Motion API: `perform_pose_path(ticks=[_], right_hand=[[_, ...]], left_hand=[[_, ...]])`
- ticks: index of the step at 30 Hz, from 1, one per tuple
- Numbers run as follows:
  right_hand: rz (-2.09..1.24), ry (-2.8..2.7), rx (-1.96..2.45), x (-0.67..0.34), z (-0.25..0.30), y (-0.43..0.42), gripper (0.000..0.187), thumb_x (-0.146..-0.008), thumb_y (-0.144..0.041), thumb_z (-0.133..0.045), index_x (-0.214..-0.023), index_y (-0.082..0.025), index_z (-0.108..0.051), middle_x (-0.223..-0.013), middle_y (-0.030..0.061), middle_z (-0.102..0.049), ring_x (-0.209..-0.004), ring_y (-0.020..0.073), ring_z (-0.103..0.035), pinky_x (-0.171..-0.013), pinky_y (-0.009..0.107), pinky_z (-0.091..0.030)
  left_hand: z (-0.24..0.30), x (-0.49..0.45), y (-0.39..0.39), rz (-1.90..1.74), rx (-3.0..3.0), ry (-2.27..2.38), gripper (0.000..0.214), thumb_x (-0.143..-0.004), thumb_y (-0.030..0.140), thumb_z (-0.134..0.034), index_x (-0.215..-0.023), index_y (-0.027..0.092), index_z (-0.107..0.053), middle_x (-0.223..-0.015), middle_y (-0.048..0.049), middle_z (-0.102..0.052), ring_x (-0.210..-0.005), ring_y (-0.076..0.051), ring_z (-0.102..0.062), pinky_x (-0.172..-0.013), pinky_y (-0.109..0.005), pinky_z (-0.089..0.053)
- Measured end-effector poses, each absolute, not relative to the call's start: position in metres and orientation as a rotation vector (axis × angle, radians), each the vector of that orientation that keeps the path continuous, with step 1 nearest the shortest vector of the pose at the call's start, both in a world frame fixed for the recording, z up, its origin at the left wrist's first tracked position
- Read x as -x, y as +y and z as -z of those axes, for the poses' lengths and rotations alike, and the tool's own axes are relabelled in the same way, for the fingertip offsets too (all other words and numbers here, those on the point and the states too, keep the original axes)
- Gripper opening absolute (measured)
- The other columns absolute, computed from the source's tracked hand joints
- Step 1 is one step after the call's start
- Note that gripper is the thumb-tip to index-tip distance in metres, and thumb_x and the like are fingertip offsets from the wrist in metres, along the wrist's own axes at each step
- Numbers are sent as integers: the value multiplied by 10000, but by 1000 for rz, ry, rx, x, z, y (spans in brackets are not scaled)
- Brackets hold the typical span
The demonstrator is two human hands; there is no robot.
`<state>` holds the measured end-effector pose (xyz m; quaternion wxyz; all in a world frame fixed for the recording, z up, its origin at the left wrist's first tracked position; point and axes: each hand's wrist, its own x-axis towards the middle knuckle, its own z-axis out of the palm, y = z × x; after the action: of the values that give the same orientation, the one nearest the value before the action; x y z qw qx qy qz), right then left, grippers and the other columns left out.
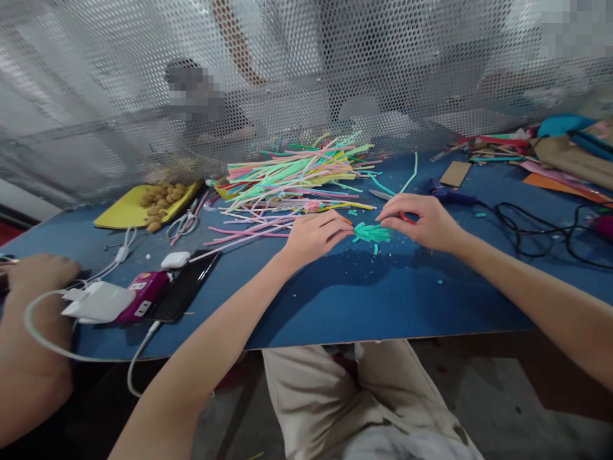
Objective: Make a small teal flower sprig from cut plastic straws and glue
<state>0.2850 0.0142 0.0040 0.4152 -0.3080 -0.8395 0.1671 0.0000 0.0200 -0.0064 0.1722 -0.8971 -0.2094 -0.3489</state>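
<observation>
Between my hands is a bunch of short teal-green straw pieces (372,232), splayed like a small feather. My left hand (316,237) is closed in a pinch at the left end of the bunch. A small orange bit shows by its fingertips, too small to name. My right hand (424,220) is closed around scissors (407,218) with a red-orange handle; their metal blade sticks out past the fingers, pointing away to the left. The right thumb and forefinger come close to the bunch's right end; I cannot tell whether they touch it. Small green scraps lie around.
Behind my hands is a heap of colourful straws (297,169). At right lie a blue glue gun (450,193) and its black cable (531,236). At left are a phone (189,287), a white charger (103,301), a yellow tray (119,207) and another person's arm (36,332). A metal mesh (297,96) stands behind.
</observation>
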Motion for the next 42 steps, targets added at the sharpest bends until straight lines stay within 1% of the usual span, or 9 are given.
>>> perform_pose_path(ticks=[3, 7, 11, 14, 17, 22, 26, 36, 42], right_hand=[[-533, -2166, 862, -283, -3, 13, 181, -934, -399, -678, -991, -251, -765, -991, 52, -758, -836, 185, -664, -759, 349, -523], [-695, -2177, 916, -281, -2, 11, 250, -912, -463, -690, -881, -219, -738, -864, 33, -741, -733, 158, -620, -700, 320, -500], [-726, -2152, 940, -278, -2, 10, 252, -910, -460, -689, -857, -216, -719, -853, 29, -735, -740, 158, -626, -708, 312, -501], [-615, -2064, 1015, -278, -3, 11, 205, -923, -411, -679, -859, -221, -718, -840, 30, -729, -724, 163, -621, -687, 321, -490], [-408, -1957, 1009, -279, -3, 10, 171, -939, -378, -666, -869, -228, -710, -863, 44, -725, -746, 186, -627, -689, 348, -486], [-79, -1960, 854, -279, -5, 5, 139, -963, -358, -656, -888, -268, -731, -925, 54, -746, -877, 232, -672, -819, 414, -485], [135, -2138, 786, -280, -3, 5, 108, -959, -354, -676, -930, -284, -754, -960, 34, -777, -885, 227, -672, -840, 426, -433], [261, -2251, 787, -280, 0, 5, 112, -965, -356, -660, -958, -293, -752, -954, 11, -781, -890, 213, -638, -873, 414, -397], [340, -2270, 795, -279, -5, 0, 119, -980, -344, -635, -943, -270, -720, -940, 14, -774, -887, 215, -621, -880, 418, -375]], left_hand=[[7, 1, 20, 981, 2549, -600, 107, -990, 303, -654, -1011, 238, -736, -974, 0, -779, -847, -104, -714, -731, -228, -502], [9, 1, 21, 922, 2574, -625, 150, -1008, 325, -623, -999, 243, -748, -979, -13, -779, -836, -111, -712, -742, -244, -509], [9, 0, 19, 900, 2583, -658, 172, -1014, 334, -611, -986, 240, -752, -977, -15, -780, -832, -110, -713, -726, -243, -502], [8, 0, 18, 912, 2556, -687, 171, -1008, 351, -621, -984, 243, -752, -955, -10, -776, -786, -105, -704, -671, -242, -476], [7, 0, 16, 927, 2475, -711, 173, -993, 369, -642, -966, 239, -754, -905, -3, -765, -711, -98, -683, -597, -247, -424], [4, -2, 14, 889, 2419, -715, 194, -1002, 366, -624, -956, 230, -754, -868, -7, -749, -671, -100, -662, -580, -259, -392], [4, -4, 11, 817, 2437, -727, 230, -1021, 372, -581, -965, 235, -757, -853, -21, -730, -641, -106, -630, -558, -273, -368], [3, -8, 3, 808, 2354, -718, 175, -997, 372, -625, -943, 235, -721, -855, 11, -721, -602, -109, -595, -551, -291, -386], [-1, -11, -2, 818, 2325, -725, 182, -1001, 367, -618, -937, 236, -726, -835, 11, -713, -564, -108, -575, -529, -295, -358]])
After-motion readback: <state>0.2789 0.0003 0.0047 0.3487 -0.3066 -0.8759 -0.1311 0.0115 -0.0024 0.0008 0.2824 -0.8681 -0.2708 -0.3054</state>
